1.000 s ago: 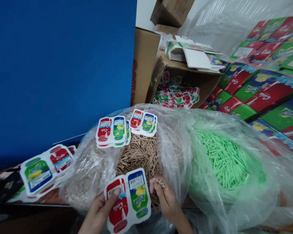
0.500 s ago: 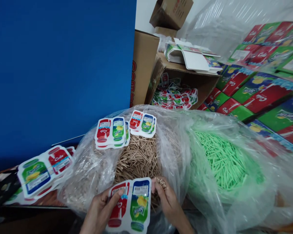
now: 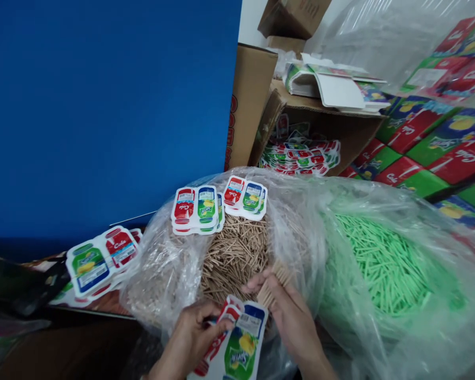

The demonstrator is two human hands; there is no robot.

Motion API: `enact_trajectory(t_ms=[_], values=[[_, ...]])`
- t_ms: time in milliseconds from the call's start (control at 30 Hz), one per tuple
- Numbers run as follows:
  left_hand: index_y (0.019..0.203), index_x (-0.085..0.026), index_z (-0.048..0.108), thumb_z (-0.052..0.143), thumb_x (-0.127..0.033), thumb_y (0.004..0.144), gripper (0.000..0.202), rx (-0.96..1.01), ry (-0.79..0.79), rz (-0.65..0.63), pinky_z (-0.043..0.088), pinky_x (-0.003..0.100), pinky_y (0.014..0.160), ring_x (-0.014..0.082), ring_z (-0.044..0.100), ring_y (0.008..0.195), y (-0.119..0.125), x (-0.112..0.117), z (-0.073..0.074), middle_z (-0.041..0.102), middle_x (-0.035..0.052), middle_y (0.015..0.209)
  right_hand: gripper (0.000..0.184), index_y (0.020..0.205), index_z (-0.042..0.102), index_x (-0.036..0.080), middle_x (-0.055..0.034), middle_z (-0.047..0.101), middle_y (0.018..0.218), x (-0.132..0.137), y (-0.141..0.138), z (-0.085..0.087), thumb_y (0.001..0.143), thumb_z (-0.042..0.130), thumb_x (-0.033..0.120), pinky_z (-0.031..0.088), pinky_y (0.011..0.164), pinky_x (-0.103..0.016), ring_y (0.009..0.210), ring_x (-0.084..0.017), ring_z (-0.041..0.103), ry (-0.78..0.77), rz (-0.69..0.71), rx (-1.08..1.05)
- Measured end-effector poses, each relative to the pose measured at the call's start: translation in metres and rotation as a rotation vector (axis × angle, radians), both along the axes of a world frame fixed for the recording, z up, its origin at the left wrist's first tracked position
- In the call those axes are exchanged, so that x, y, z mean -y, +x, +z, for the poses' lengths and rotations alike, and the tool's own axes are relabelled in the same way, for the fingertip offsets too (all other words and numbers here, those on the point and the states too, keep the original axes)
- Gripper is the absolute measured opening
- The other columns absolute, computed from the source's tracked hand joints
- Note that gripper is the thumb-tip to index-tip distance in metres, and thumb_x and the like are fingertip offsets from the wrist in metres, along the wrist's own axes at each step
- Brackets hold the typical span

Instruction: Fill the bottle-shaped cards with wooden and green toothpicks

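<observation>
My left hand (image 3: pixel 193 335) grips a bottle-shaped printed card packet (image 3: pixel 239 345), red on one side and green and blue on the other, at the bottom centre. My right hand (image 3: pixel 288 314) pinches a small bundle of tan sticks (image 3: pixel 275 282) just above the packet's top edge. Both hands hover over a clear plastic bag (image 3: pixel 158 274) filled with loose tan sticks (image 3: pixel 233 253). Two small stacks of the same printed packets (image 3: pixel 198 210) (image 3: pixel 246 197) lie on the far rim of that bag.
A second clear bag of green sticks (image 3: pixel 383 264) lies to the right. More packets (image 3: pixel 98 258) are piled at the left. An open cardboard box (image 3: pixel 324 126) behind holds many packets. Printed cartons (image 3: pixel 427 142) are stacked at the right; a blue panel (image 3: pixel 103 105) fills the left.
The packet in my left hand has dropped lower and tilted. My right hand has lifted its stick bundle up and slightly right. The camera has shifted, moving the scene rightward.
</observation>
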State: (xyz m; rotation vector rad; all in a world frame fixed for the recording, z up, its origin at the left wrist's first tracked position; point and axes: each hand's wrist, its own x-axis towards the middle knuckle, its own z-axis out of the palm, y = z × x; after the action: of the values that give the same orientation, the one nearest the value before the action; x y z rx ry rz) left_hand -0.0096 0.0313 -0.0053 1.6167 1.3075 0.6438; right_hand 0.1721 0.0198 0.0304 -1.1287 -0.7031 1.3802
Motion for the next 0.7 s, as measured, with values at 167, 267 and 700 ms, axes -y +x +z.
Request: enact_trajectory(t_ms=[167, 267, 700], values=[[0.061, -0.015, 0.069, 0.069, -0.029, 0.074, 0.019, -0.09, 0.096, -0.15, 0.044, 0.019, 0.058, 0.015, 0.061, 0.06, 0.004, 0.002, 0.004, 0.068, 0.0015, 0.062, 0.031, 0.084, 0.06, 0.019, -0.0044, 0.071, 0.085, -0.005, -0.013, 0.013, 0.087, 0.048, 0.048, 0.046, 0.081, -0.031, 0.085, -0.019, 0.065, 0.002, 0.213, 0.216], [0.064, -0.015, 0.07, 0.069, -0.029, 0.075, 0.017, -0.074, 0.098, -0.183, 0.044, 0.019, 0.06, 0.0152, 0.062, 0.062, 0.005, 0.001, 0.006, 0.069, 0.0022, 0.065, 0.031, 0.089, 0.056, 0.019, -0.0048, 0.071, 0.088, -0.005, -0.017, 0.009, 0.089, 0.044, 0.048, 0.047, 0.083, -0.032, 0.088, -0.019, 0.066, -0.019, 0.291, 0.221], [0.061, -0.014, 0.059, 0.057, -0.04, 0.082, 0.034, 0.267, -0.074, -0.159, 0.038, 0.019, 0.057, 0.012, 0.046, 0.058, -0.007, 0.004, -0.014, 0.051, -0.0021, 0.06, 0.023, 0.106, 0.058, 0.019, -0.0076, 0.064, 0.112, 0.007, 0.002, 0.002, 0.094, 0.04, 0.027, 0.039, 0.098, -0.034, 0.112, -0.017, 0.054, 0.225, 0.481, 0.617]])
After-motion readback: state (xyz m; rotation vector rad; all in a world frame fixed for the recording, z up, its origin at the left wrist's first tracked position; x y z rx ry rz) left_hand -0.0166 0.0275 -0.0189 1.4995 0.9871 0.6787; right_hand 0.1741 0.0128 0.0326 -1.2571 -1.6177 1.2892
